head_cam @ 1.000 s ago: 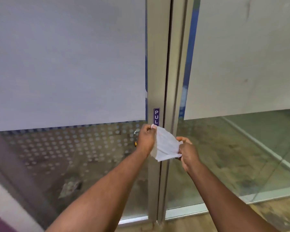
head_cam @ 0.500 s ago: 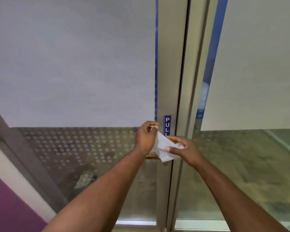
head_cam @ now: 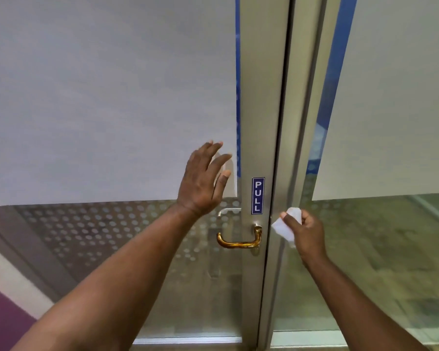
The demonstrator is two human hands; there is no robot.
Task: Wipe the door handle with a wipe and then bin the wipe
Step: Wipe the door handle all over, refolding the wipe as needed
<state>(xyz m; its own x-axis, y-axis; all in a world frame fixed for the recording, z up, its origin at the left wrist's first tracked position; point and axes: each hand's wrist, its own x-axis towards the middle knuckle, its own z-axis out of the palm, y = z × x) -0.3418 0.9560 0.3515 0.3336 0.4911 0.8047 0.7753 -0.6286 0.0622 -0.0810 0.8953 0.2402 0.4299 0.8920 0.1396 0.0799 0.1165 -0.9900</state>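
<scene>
A brass lever door handle (head_cam: 238, 241) sticks out to the left from the metal door frame (head_cam: 262, 97), just below a blue PULL sign (head_cam: 258, 195). My right hand (head_cam: 306, 234) is shut on a folded white wipe (head_cam: 285, 228), a short way right of the handle and apart from it. My left hand (head_cam: 204, 179) is open with fingers spread, flat against or close to the frosted glass panel (head_cam: 107, 97) above and left of the handle. No bin is in view.
A second glass door panel (head_cam: 390, 97) stands to the right, with a floor visible through the lower clear glass. A second handle (head_cam: 227, 211) shows through the glass behind the door. A purple wall (head_cam: 3, 317) is at the lower left.
Both hands held the wipe together in front of the handle. Now my left hand has let go and risen to the glass, and my right hand has drawn the wipe right, uncovering the handle.
</scene>
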